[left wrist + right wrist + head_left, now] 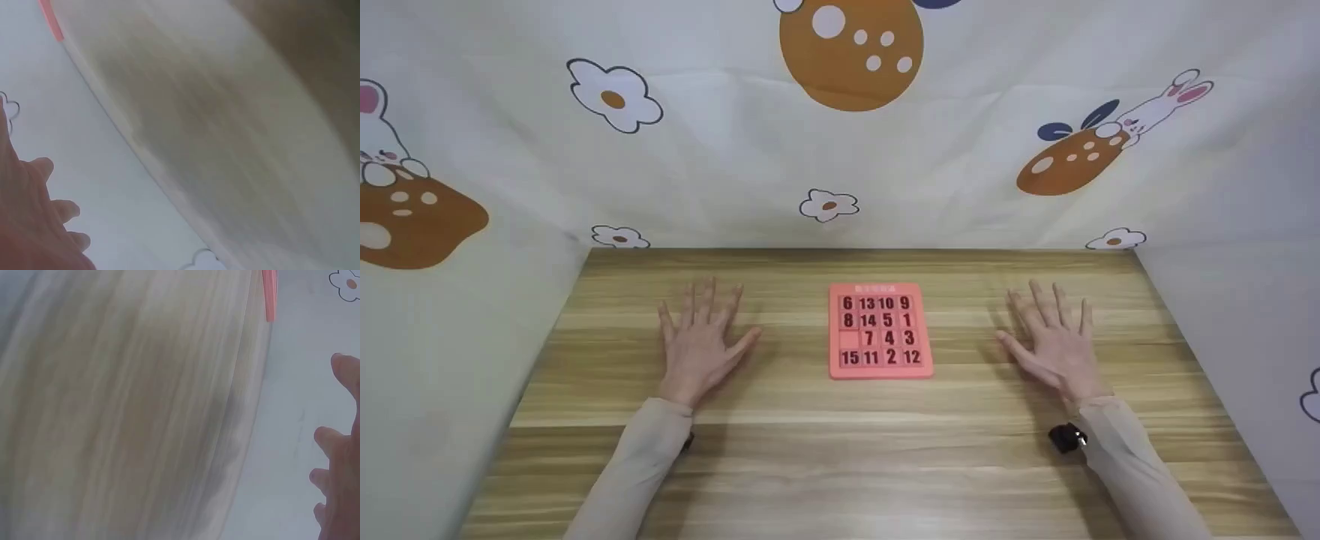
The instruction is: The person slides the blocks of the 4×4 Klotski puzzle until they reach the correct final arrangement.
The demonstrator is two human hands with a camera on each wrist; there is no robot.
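Note:
A pink number sliding puzzle (881, 371) lies flat on the wooden table between the two hands. Its dark-numbered tiles stand in a four-by-four grid, with a gap at the left end of the third row. To its left, the left hand (699, 352) is spread palm down with straight fingers, apart from the puzzle. On the other side, the right hand (1059, 351) is spread the same way and holds nothing. Each wrist view catches only a pink edge of the puzzle, (52, 21) at upper left and the other pink edge (270, 295) at top, plus some fingers.
The wood-grained table (877, 457) meets a pale cloth wall (720, 165) at the back, printed with flowers, rabbits and orange shapes. More pale walls rise on both sides. A small black device (1066, 438) sits at the right wrist.

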